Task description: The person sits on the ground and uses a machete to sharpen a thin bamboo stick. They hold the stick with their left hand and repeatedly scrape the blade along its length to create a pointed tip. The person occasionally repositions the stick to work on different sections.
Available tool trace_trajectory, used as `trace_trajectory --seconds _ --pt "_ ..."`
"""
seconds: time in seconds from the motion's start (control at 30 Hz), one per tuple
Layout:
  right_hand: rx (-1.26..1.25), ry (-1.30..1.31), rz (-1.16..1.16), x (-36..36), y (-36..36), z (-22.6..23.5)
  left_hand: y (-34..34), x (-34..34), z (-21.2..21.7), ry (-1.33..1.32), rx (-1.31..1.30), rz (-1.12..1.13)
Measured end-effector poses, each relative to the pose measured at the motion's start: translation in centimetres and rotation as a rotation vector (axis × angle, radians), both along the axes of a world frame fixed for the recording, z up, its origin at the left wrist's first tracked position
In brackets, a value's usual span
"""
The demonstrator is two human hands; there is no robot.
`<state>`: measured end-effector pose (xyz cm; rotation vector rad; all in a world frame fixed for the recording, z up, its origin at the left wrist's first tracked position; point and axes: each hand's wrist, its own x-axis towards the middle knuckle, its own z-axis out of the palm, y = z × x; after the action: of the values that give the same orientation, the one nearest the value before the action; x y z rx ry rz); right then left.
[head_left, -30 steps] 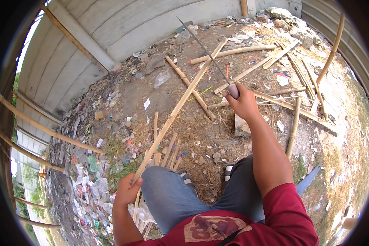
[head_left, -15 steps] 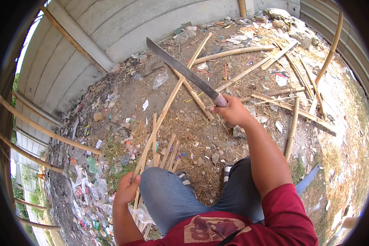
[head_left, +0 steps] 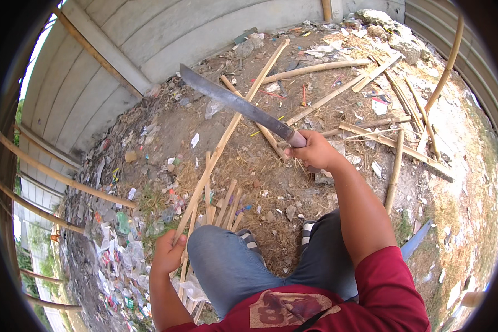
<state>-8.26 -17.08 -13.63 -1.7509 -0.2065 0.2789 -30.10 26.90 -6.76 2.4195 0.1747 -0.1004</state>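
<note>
The right hand (head_left: 314,152) is closed around the pale handle (head_left: 297,139) of a machete (head_left: 232,102), its blade pointing far left. Faint marks show on the blade by the handle, too small to read. The left hand (head_left: 169,250) grips the near end of a split bamboo strip (head_left: 226,141), which slants up to the far right. The blade crosses in front of it; whether they touch, I cannot tell. Shorter split pieces (head_left: 225,206) lie near, left of the jeans (head_left: 218,263). The red shirt (head_left: 382,282) bears large printed characters on a tan patch.
</note>
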Motion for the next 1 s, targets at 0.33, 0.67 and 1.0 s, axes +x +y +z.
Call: trace_trajectory --seconds 0.33,0.67,1.0 --pt "-0.159 -0.064 0.046 -0.2 1.6 -0.2 -1.5 1.5 -0.2 -0.144 0.224 -0.057" --pt "-0.051 0.056 0.026 0.1 2.4 -0.5 -2.3 2.2 0.0 -0.132 0.168 -0.089" --pt "0.116 0.161 -0.097 1.0 -0.4 -0.7 -1.7 1.0 0.2 -0.099 0.105 -0.086"
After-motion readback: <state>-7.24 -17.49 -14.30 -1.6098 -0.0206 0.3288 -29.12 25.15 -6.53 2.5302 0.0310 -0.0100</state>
